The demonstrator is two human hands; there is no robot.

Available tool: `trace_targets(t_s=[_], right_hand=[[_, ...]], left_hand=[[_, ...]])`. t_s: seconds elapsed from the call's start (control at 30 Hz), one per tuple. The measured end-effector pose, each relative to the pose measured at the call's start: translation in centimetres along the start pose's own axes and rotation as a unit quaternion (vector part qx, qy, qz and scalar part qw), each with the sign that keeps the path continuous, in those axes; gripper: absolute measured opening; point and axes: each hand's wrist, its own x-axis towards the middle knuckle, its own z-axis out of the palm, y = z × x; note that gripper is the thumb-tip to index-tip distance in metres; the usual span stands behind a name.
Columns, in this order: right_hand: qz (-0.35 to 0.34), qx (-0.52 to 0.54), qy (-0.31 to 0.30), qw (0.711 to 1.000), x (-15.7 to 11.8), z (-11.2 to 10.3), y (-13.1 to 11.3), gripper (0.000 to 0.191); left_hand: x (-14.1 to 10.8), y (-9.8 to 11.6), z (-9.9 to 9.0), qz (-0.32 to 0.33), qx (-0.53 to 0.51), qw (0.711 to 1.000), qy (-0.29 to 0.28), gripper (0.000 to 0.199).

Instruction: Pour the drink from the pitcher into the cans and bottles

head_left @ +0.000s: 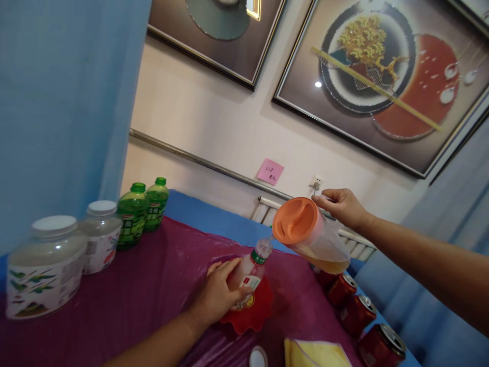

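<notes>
My left hand (219, 293) is wrapped round a clear plastic bottle (246, 272) with a green and red neck band, its mouth uncapped. The bottle leans a little to the right over a red scalloped plate (263, 306). By its handle, my right hand (342, 206) grips a clear pitcher (321, 244) with an orange lid (296, 220). The pitcher is tipped left, its spout at the bottle's mouth, with pale yellowish liquid lying along its lower side. Whether liquid is running into the bottle is hard to make out. A white cap (259, 357) lies near the front edge.
Two white-lidded jars (46, 270) and two green bottles (132, 216) stand on the left of the purple table cover (153, 285). Several red cans (382, 346) line the right edge. A folded yellow cloth (315, 354) lies in front. Behind are a metal rail (206, 162) and blue curtains (69, 102).
</notes>
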Motion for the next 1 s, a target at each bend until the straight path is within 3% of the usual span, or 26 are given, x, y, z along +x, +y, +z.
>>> trace_targets(t_s=[1.0], right_hand=[[0.001, -0.010, 0.002, 1.000, -0.03, -0.03, 0.23, 0.060]], left_hand=[[-0.12, 0.08, -0.04, 0.002, -0.004, 1.000, -0.007, 0.069]])
